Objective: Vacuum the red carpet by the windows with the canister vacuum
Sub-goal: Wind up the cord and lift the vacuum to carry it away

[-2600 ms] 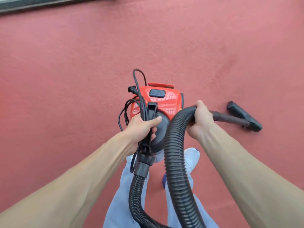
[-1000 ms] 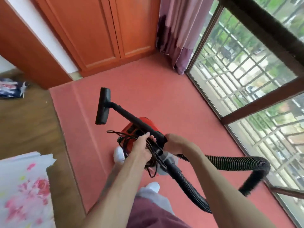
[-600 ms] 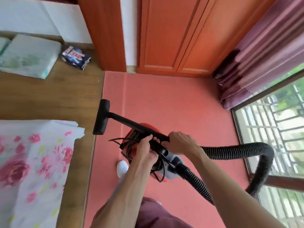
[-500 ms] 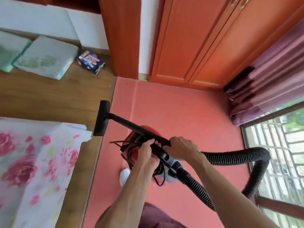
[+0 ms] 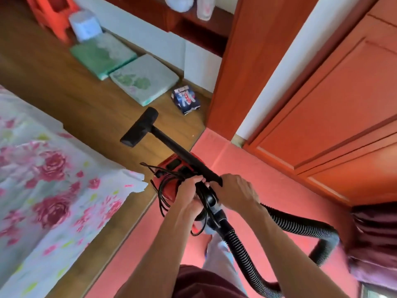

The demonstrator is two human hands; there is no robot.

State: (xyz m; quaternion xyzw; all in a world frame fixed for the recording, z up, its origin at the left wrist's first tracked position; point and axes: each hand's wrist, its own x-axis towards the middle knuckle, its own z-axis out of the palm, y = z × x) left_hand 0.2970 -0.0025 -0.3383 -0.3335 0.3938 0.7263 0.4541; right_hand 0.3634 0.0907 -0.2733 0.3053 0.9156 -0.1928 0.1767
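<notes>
I carry the red canister vacuum [image 5: 171, 168] in the air above the red carpet [image 5: 268, 190]. My left hand [image 5: 190, 191] grips its black handle together with the bundled power cord [image 5: 165, 186]. My right hand [image 5: 235, 191] grips the black wand [image 5: 178, 149] close to the hose end. The floor nozzle [image 5: 139, 127] hangs over the wooden floor, pointing away from me. The ribbed black hose [image 5: 290, 224] loops out to the right and back under my right arm.
A bed with a rose-patterned sheet [image 5: 47, 190] fills the left. Two flat cushions [image 5: 144, 78], a small blue packet [image 5: 185, 100] and a red stool [image 5: 53, 16] lie on the wooden floor [image 5: 90, 108]. Orange wardrobe doors [image 5: 333, 104] stand at right, a purple curtain [image 5: 373, 244] at lower right.
My view has swung left, from the windows and carpet towards the bed and wooden floor. The vacuum stays lifted in both hands, and the nozzle now hangs over the wood.
</notes>
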